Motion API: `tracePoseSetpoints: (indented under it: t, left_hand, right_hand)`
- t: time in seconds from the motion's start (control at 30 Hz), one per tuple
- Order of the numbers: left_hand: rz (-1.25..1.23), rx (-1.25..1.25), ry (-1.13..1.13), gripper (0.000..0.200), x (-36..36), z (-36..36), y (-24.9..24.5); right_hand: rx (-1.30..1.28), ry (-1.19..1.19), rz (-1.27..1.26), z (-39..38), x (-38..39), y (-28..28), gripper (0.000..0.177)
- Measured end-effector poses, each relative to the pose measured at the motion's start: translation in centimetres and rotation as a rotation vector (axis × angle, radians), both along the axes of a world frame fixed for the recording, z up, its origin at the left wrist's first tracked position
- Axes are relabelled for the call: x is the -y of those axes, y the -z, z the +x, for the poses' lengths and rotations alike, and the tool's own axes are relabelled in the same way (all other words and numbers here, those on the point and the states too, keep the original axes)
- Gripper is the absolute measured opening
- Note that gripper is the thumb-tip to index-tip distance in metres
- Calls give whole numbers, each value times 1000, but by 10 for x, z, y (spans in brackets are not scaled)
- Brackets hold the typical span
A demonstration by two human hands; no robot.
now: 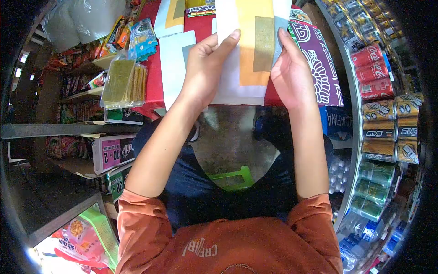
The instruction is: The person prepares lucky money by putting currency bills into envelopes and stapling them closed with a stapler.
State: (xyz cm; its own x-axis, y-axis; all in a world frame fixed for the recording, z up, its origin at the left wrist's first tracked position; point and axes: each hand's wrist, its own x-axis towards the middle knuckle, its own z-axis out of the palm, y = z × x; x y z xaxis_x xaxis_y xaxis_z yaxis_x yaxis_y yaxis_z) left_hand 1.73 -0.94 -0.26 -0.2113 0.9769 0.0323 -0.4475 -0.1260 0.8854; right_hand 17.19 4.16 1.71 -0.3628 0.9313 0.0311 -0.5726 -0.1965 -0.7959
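Observation:
My left hand point(202, 68) grips the left side of a white joss paper sheet point(230, 73), its thumb pressed on the front and its other fingers curled. An orange rectangle and a dull gold patch mark the paper. At the paper's right edge is my right hand point(294, 75), fingers up against a grey-blue strip, holding that side; some fingertips are hidden behind the paper. Left of my hands, more white sheets point(172, 68) lie on the red tablecloth point(151, 91). To the right lies a purple sheet point(326, 64) with white patterns.
A plastic-wrapped bundle of gold sheets point(119, 84) sits at the table's left edge. Shelves of packets stand on the left. On the right are red cans point(372, 71), yellow cans point(379, 130) and green cans point(372, 192). A green plastic stool point(232, 178) shows between my legs.

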Motion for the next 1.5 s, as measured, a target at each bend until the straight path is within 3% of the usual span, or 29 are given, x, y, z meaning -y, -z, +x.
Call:
tracePoseSetpoints:
  t: [1.5]
  left_hand:
    - [52,-13,-17,26,3,3,-3]
  right_hand:
    - [128,46,116,-1,6,4,34]
